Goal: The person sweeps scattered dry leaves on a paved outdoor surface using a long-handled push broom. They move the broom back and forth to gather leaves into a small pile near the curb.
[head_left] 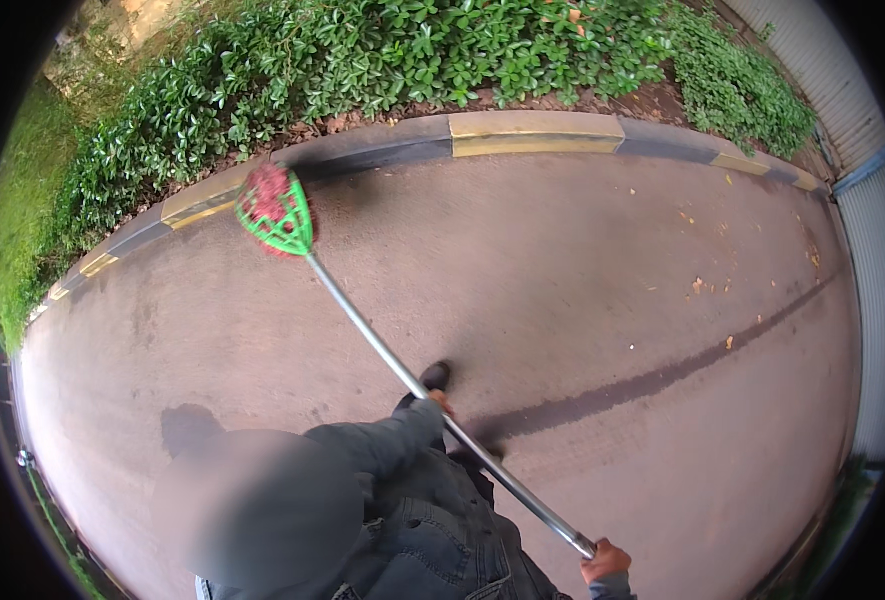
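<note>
both hands grip the metal pole (393, 365), left hand (441, 402) midway, right hand (606, 560) at its end, green broom head (276, 211) at eleven o'clock by the kerb (533, 133)

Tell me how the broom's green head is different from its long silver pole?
The broom head is green and reddish, short and fan-shaped; the pole is plain shiny grey, long and thin. The broom head is down near the curb, far from the person; the pole slants back to the left hand and the right hand, which both grip it. They are joined as one tool.
</note>
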The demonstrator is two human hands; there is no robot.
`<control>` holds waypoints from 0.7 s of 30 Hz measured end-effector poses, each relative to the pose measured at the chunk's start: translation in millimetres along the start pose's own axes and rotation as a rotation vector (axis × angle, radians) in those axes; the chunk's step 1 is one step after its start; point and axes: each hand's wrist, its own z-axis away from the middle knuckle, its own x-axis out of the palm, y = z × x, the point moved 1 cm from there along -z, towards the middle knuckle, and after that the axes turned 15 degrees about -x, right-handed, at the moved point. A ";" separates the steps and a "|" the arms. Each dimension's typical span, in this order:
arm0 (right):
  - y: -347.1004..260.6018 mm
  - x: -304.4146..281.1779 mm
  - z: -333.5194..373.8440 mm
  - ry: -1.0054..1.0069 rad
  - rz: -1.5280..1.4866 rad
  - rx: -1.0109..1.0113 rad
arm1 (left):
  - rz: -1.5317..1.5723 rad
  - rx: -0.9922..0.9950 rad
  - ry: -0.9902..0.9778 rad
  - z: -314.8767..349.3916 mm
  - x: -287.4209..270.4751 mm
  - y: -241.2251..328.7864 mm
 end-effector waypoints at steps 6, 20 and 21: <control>-148.5 -116.8 -109.8 0.170 -0.003 -0.352 | 0.328 0.142 0.159 85.2 -63.4 181.3; -131.4 -172.4 -16.3 0.037 0.010 0.252 | -0.223 -0.028 -0.049 -4.3 122.0 49.6; -118.1 -154.6 16.4 0.020 0.059 0.376 | -0.250 -0.030 -0.126 -21.0 140.9 3.6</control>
